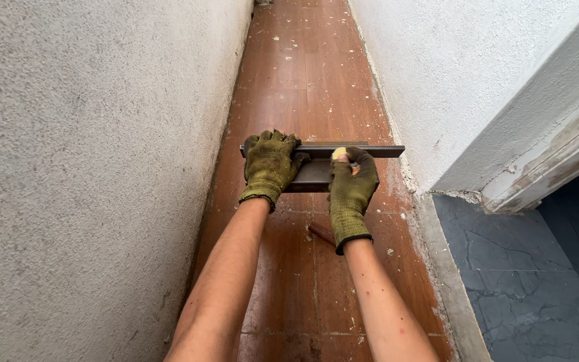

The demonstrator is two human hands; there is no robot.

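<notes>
Landmark: dark metal bar (322, 151), held crosswise over the floor between two walls, seen from above.

1. Left wall (82, 174): rough grey render, fills the frame to the left of the bar; the bar's left end is set just beside it.
2. Right wall (464, 74): white textured plaster, to the right of and beyond the bar. A chipped lower edge is seen near the bar's right end.
3. Floor (303, 74): reddish-brown tiles, spattered w/ pale flecks, runs under the bar and away beyond it in a narrow strip.
4. Dark slate-grey floor (524, 281): lower right of the bar, separated from the red tiles by a grey kerb (447, 268).
5. Door frame (557, 161): worn, peeling paint, well right of the bar.
6. Metal bar: flat, long, approx. level, dark w/ a lighter face below the top edge. Spanned across the strip, ends left showing past both gloves.
7. Left hand (269, 166): olive knit glove, fingers curled over the bar's top edge near its left end; closed on the bar.
8. Right hand (351, 184): same glove type, clamped on the bar just right of centre. A small yellow item (338, 153) is pinched at the fingertips against the bar; kind can't be told.
9. Small dark reddish object (321, 234): lies on the floor below the bar, between the forearms; partly hidden.
</notes>
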